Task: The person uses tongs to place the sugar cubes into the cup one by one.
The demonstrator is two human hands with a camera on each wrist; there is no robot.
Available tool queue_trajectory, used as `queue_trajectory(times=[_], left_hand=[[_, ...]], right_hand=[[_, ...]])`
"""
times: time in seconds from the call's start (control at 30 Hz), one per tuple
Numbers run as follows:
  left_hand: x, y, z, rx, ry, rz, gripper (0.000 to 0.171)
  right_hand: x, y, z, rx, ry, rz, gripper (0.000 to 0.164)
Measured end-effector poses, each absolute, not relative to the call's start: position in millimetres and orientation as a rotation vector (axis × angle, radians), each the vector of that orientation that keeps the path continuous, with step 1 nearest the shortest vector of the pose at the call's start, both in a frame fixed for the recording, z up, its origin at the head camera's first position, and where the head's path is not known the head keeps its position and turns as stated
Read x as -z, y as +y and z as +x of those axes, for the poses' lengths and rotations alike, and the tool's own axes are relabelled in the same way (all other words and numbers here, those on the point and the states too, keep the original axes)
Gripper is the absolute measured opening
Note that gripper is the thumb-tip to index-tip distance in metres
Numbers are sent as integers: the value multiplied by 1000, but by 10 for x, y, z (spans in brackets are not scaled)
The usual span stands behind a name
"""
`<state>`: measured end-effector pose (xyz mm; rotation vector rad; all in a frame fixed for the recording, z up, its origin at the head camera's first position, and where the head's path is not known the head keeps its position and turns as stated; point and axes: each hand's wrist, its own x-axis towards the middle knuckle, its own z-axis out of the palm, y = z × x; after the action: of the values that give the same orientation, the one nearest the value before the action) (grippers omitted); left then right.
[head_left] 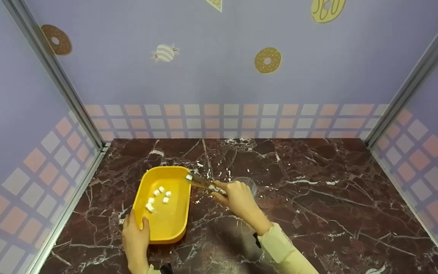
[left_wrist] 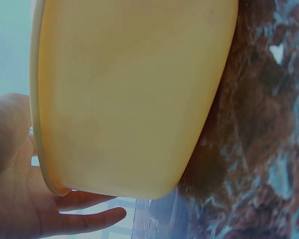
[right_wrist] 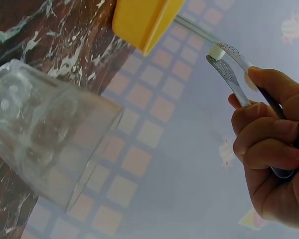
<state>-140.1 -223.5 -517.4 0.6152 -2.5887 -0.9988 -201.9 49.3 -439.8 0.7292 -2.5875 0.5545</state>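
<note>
A yellow rectangular container (head_left: 170, 225) stands at the left of the table with several small white cubes (head_left: 165, 199) inside. My left hand (head_left: 135, 239) grips its near left corner, thumb at the rim and fingers along the outer wall. In the left wrist view the container's wall (left_wrist: 134, 99) hides part of that hand. My right hand (head_left: 242, 199) holds metal tongs (head_left: 205, 184), their tips by the container's right rim. The right wrist view shows one white cube (right_wrist: 216, 53) pinched between the perforated tips, above the rim's height.
A clear plastic cup (right_wrist: 55, 129) stands upright under my right hand, partly hidden by it in the head view. Dark marbled tabletop (head_left: 329, 213) lies to the right. Patterned lilac walls (head_left: 219, 76) with metal corner posts enclose the back and sides.
</note>
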Motion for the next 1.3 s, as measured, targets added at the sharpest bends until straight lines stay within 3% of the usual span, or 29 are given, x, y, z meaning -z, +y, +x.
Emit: queue_trajectory(times=[0.9,1.3], left_hand=[[5161,-2224,-1395,994,-2623,633,51],[5174,-2224,-1389,998,-2616,626,51]], right_hand=[[4473,1486,-1914,-558,-2641,396,29],[4636,1629,-1794,-541,-2683,352,28]])
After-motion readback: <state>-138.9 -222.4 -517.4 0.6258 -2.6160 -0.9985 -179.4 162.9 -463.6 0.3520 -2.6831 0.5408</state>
